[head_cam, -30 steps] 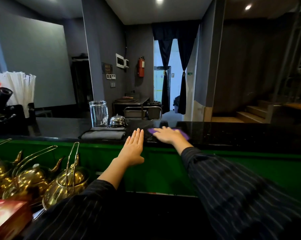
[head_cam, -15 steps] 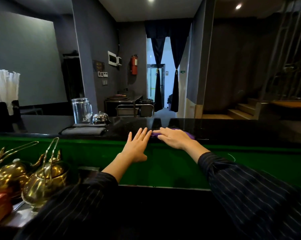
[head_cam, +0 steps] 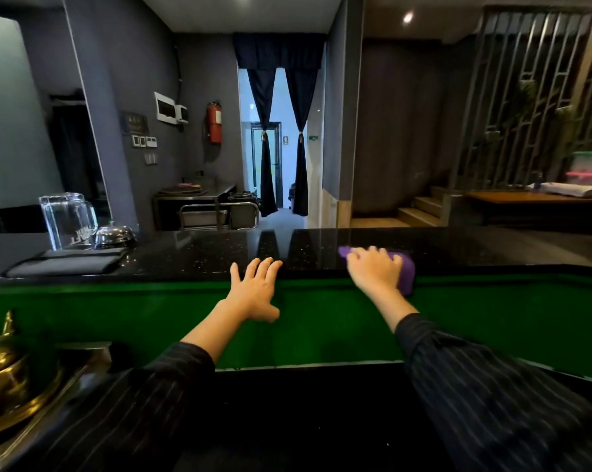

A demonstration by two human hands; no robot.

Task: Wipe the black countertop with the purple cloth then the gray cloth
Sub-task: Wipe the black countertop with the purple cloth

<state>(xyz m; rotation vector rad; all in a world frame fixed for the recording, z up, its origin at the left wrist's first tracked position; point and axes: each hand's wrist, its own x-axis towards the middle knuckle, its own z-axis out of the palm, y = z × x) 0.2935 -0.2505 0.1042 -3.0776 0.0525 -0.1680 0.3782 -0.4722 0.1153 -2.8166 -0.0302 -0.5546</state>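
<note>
The black countertop (head_cam: 199, 253) runs across the view above a green front panel. My right hand (head_cam: 372, 270) presses flat on the purple cloth (head_cam: 406, 270) at the counter's near edge, right of centre; part of the cloth hangs over the edge. My left hand (head_cam: 253, 287) rests open with fingers spread, fingertips on the near edge of the counter, holding nothing. The gray cloth (head_cam: 66, 264) lies folded on the counter at the far left.
A glass pitcher (head_cam: 68, 219) and a metal bell (head_cam: 114, 236) stand behind the gray cloth. Brass teapots (head_cam: 1, 369) sit on the lower shelf at left. A table with stacked items (head_cam: 539, 197) stands beyond the counter at right.
My right hand has slid the purple cloth to the right along the counter's near edge. My left hand stays at the edge. The view has turned right.
</note>
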